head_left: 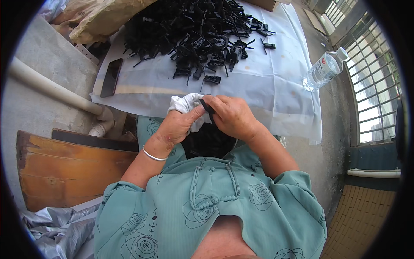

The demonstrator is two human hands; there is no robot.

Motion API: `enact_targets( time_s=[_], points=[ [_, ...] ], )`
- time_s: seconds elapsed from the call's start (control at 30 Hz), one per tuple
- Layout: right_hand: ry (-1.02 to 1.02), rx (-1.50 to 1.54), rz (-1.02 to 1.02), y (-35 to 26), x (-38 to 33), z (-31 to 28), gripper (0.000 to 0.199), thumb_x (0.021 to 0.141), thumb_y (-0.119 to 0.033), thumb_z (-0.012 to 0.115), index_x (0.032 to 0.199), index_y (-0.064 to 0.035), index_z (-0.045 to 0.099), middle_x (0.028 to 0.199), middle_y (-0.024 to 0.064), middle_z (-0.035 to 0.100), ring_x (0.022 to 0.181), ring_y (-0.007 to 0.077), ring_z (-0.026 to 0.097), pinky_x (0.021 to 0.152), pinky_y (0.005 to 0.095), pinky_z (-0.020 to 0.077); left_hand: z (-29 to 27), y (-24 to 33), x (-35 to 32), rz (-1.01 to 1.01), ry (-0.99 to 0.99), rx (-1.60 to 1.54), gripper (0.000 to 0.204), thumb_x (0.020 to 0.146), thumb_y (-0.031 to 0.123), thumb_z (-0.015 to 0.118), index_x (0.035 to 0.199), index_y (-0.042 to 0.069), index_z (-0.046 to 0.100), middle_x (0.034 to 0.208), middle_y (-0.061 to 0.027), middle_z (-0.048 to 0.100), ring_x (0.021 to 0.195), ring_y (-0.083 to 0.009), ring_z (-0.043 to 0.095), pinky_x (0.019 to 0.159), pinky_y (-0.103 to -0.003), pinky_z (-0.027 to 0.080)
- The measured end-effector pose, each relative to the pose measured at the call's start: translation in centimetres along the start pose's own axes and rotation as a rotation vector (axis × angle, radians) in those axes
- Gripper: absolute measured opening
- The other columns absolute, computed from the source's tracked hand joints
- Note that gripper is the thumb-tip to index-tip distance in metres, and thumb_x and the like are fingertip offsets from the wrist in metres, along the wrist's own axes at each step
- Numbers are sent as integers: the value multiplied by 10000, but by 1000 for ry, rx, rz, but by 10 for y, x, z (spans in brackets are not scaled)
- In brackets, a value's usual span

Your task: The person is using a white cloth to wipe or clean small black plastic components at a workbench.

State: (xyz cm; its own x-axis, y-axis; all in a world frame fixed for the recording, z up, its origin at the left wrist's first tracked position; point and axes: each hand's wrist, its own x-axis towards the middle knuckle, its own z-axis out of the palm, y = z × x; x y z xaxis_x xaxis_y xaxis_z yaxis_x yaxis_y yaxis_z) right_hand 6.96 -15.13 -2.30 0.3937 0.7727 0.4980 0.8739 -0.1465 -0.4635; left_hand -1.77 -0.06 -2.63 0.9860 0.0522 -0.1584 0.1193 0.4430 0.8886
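My left hand [179, 122] is closed around a bunched white cloth [184, 103], its thumb against a small black plastic part [208, 107]. From the other side my right hand [235, 115] pinches the same part, fingers curled so that much of it is hidden. Both hands meet above my lap, at the near edge of a table covered with white plastic sheeting [276, 97]. Beyond them a large heap of similar black plastic parts [189, 36], many with thin stalks, spreads over the sheeting. One loose black part [212, 79] lies closest to my hands.
A dark phone [111, 77] lies at the table's left edge. At the right edge stands a clear water bottle [323, 71]. Below my hands, between my knees, is a dark space with black contents [207, 143]. A pipe [56, 84] and brown board [73, 170] are on the left.
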Motion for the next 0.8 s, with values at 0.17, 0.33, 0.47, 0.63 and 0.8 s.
enact_targets(
  time_s=[0.17,0.33,0.47,0.63,0.8],
  points=[
    [-96,93,2,-8,2,1,423,648,40,537,1056,-65,497,841,120,594,716,322,586,605,397,481,-3,3,-5,-11,-14,-60,197,841,56,580,1032,42,534,799,21,558,596,-32,493,460,-179,378],
    [-166,390,59,-19,3,-12,351,688,1,577,1021,-61,485,798,102,567,648,274,564,576,371,456,-8,-5,-4,21,-4,-116,211,847,46,561,1055,49,523,859,-6,587,738,-65,568,526,-179,435],
    [119,362,157,-22,-3,5,243,748,-54,652,944,-29,509,689,38,516,534,114,423,502,230,383,3,-3,-7,72,66,51,215,858,57,551,1069,41,515,852,-7,583,696,-61,555,526,-174,434],
    [275,548,407,-13,2,12,147,810,-97,640,817,-21,515,603,31,474,533,62,384,500,210,367,11,0,-13,171,54,117,217,879,46,506,1094,20,495,821,-6,570,597,-42,513,504,-172,427],
    [97,496,352,-11,-2,-1,170,887,-152,538,808,-2,527,615,50,484,543,116,420,513,262,386,11,2,-12,211,104,329,215,869,19,512,1084,9,506,814,-11,566,601,-38,506,530,-181,437]
  ],
)
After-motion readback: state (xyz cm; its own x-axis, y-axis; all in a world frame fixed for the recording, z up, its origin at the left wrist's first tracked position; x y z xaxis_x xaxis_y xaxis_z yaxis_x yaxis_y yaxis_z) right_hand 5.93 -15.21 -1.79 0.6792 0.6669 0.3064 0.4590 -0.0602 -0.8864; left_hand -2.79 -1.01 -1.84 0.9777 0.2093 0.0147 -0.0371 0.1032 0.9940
